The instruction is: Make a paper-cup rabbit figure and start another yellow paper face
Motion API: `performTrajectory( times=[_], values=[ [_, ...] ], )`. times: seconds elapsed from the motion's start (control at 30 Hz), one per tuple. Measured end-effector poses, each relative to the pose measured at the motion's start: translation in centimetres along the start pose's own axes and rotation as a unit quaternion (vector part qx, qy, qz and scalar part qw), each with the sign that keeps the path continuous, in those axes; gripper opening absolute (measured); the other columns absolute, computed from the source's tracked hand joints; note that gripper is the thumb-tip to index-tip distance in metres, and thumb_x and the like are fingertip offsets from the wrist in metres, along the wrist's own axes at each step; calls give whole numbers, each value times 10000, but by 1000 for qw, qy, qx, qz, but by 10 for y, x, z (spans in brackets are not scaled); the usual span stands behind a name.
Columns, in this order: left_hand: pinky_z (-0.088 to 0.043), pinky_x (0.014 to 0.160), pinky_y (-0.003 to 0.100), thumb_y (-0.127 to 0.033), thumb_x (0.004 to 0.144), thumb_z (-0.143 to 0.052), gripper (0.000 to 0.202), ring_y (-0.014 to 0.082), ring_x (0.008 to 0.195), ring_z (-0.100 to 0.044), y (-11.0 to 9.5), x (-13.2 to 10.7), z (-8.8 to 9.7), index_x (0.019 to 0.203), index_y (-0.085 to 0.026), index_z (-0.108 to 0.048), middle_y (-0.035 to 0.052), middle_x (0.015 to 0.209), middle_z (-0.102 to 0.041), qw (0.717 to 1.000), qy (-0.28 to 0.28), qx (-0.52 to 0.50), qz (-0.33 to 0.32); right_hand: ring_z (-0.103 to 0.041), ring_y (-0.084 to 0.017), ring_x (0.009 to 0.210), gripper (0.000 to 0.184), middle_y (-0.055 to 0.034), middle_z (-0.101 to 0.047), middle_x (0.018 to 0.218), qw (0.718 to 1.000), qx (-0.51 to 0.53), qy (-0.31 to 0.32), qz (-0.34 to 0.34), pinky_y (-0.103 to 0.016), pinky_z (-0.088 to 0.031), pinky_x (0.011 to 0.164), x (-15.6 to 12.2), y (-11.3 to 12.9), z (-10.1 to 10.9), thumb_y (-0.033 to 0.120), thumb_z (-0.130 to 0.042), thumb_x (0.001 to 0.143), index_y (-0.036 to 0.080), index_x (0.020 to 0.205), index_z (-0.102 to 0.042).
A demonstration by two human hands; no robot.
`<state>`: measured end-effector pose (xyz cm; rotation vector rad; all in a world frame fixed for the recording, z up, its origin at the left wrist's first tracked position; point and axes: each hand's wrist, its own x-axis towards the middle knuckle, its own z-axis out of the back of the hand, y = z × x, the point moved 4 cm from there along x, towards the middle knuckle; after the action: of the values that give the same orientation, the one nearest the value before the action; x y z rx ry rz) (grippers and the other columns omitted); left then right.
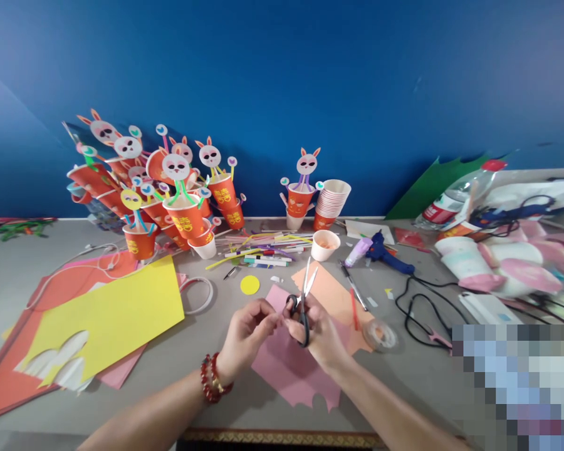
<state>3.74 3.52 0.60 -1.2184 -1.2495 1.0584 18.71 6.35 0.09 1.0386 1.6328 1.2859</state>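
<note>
My right hand grips black-handled scissors with the blades open and pointing away from me. My left hand, with a red bead bracelet on the wrist, is pinched shut on a small pale scrap right next to the scissor handles; the scrap is too small to name. Both hands hover over a pink paper sheet with a jagged cut edge, lying on the grey table. An orange-peach sheet lies just beyond it, and a small yellow paper disc sits to the left.
Yellow and red sheets cover the left. Orange cups with rabbit faces cluster at the back left, a cup stack behind. Markers and straws, a white cup, blue glue gun, tape roll, black cable lie around.
</note>
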Motion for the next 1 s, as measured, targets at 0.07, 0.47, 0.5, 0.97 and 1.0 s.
performTrajectory(
  times=[0.07,0.47,0.5,0.97,1.0],
  values=[
    [-424,659,269,-426,953,-577,335,143,657,-533,0,0,0,778,-153,-659,27,716,-592,999,24,-36,10,-560,-147,658,365,5,-625,760,1000,-10,-1,15,-264,-447,599,0,1,1,375,-864,703,219,820,-554],
    [-412,659,254,-410,899,-678,287,124,656,-507,0,-1,-8,779,-156,-618,-2,692,-566,996,36,-77,39,-541,-134,660,291,15,-611,788,997,-52,11,55,-261,-438,608,-2,9,1,343,-783,766,221,835,-529],
    [-414,666,254,-399,904,-675,277,124,665,-510,-1,-1,-7,782,-156,-622,-1,700,-568,996,34,-78,32,-542,-135,673,295,14,-611,797,997,-56,17,45,-260,-436,616,-2,10,1,348,-784,767,219,843,-530],
    [-439,717,256,-252,908,-676,154,143,768,-539,-17,13,21,782,-171,-640,23,820,-594,993,-15,-112,-44,-491,-105,550,523,62,-472,635,972,-108,192,-79,-235,-351,522,-4,2,-2,642,-742,748,203,727,-458],
    [-438,716,256,-248,909,-673,153,143,764,-539,-17,13,21,782,-172,-638,22,810,-593,992,-12,-114,-45,-488,-101,538,534,66,-470,620,971,-106,194,-87,-230,-341,510,-4,2,-1,649,-750,736,204,725,-455]
  ],
)
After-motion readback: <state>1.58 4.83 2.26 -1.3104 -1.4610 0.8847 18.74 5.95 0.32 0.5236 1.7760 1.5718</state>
